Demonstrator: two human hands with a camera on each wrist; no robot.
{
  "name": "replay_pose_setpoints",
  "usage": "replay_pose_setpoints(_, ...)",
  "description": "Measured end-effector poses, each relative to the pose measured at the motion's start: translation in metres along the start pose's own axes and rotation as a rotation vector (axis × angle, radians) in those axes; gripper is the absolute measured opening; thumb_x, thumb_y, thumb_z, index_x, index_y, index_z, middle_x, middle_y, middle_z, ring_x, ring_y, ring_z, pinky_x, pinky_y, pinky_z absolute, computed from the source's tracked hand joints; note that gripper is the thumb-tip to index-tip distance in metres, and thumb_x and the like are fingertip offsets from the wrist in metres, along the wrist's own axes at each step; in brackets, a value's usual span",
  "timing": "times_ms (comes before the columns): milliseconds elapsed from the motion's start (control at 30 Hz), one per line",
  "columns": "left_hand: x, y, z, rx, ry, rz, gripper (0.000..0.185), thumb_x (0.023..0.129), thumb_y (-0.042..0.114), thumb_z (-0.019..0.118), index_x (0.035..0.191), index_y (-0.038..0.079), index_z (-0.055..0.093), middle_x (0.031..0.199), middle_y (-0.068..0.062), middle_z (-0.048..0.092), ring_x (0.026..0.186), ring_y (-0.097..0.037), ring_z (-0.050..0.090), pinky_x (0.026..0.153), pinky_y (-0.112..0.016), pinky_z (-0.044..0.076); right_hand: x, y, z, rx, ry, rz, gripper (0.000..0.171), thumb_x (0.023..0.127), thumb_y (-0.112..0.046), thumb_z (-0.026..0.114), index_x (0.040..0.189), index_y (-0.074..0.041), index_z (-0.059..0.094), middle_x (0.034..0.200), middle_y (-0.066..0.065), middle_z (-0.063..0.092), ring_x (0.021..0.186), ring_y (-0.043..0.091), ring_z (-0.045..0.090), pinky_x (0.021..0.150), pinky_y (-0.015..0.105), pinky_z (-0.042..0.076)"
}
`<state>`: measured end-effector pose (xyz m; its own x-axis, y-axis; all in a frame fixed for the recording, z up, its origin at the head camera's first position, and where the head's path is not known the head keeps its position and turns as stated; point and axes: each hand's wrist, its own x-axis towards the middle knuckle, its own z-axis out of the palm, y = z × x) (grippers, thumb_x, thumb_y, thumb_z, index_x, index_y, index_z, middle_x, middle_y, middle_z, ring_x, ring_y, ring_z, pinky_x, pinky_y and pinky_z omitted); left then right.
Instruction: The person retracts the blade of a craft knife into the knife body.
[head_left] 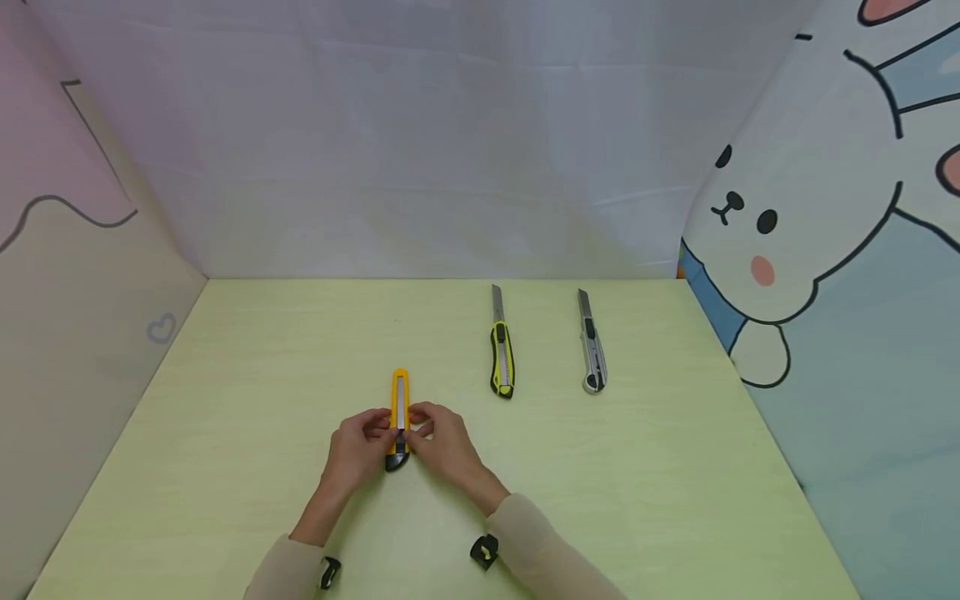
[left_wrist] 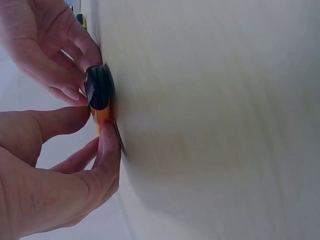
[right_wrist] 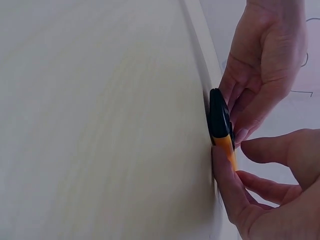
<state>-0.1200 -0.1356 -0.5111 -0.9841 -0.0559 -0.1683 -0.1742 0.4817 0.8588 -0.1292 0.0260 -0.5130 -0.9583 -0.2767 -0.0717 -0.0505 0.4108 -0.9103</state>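
A yellow utility knife (head_left: 401,400) with a black end cap lies close over the table between my two hands, its cap toward me. No blade sticks out past its far tip; a grey metal strip shows along its slot. My left hand (head_left: 358,450) pinches its left side, thumb near the black slider and fingers along the edge. From the right, my right hand (head_left: 447,446) holds the opposite side, its thumb close to the slider too. The right wrist view shows the black cap (right_wrist: 219,114) above my right index finger. Fingers partly cover the yellow body in both wrist views.
A lime-and-black utility knife (head_left: 502,358) with its blade out lies right of my hands. Farther right is a silver utility knife (head_left: 594,358), blade also out. Both point toward the white back wall (head_left: 435,150). Printed side panels (head_left: 847,333) border the pale table (head_left: 675,467).
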Motion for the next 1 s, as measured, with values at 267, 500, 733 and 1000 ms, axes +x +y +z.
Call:
replay_pose_setpoints(267, 0.001, -0.002, 0.002, 0.004, 0.006, -0.006, 0.032, 0.093, 0.001, 0.072, 0.124, -0.009, 0.067, 0.098, -0.015, 0.072, 0.087, -0.024, 0.069, 0.070, -0.028, 0.059, 0.000, 0.000, -0.002, -0.020, -0.016, 0.005, 0.034, 0.096, -0.005, 0.071, 0.128, 0.003, 0.065, 0.115, 0.014, 0.071, 0.089, 0.019, 0.071, 0.072, 0.024, 0.056)
replay_pose_setpoints(500, 0.001, -0.002, 0.004, -0.004, 0.015, 0.000, 0.032, 0.093, 0.000, 0.072, 0.122, -0.009, 0.068, 0.099, -0.016, 0.072, 0.088, -0.025, 0.069, 0.070, -0.028, 0.058, 0.000, 0.003, -0.007, -0.045, -0.017, 0.001, 0.033, 0.096, -0.005, 0.071, 0.128, 0.002, 0.066, 0.112, 0.011, 0.071, 0.090, 0.019, 0.071, 0.074, 0.026, 0.056)
replay_pose_setpoints(733, 0.001, -0.002, 0.004, -0.012, 0.013, -0.011, 0.032, 0.093, 0.001, 0.072, 0.123, -0.009, 0.067, 0.101, -0.016, 0.071, 0.089, -0.025, 0.068, 0.071, -0.028, 0.058, 0.001, 0.003, -0.017, -0.057, 0.011, -0.005, 0.033, 0.098, -0.008, 0.069, 0.129, 0.001, 0.065, 0.113, 0.012, 0.072, 0.092, 0.021, 0.071, 0.078, 0.029, 0.058)
replay_pose_setpoints(1000, 0.000, -0.002, 0.006, -0.018, 0.021, -0.026, 0.033, 0.094, 0.003, 0.072, 0.125, -0.008, 0.067, 0.103, -0.015, 0.071, 0.090, -0.024, 0.067, 0.072, -0.027, 0.058, 0.004, 0.006, -0.030, -0.003, 0.086, -0.023, 0.030, 0.098, -0.005, 0.068, 0.126, 0.002, 0.066, 0.110, 0.012, 0.072, 0.091, 0.023, 0.072, 0.070, 0.024, 0.058)
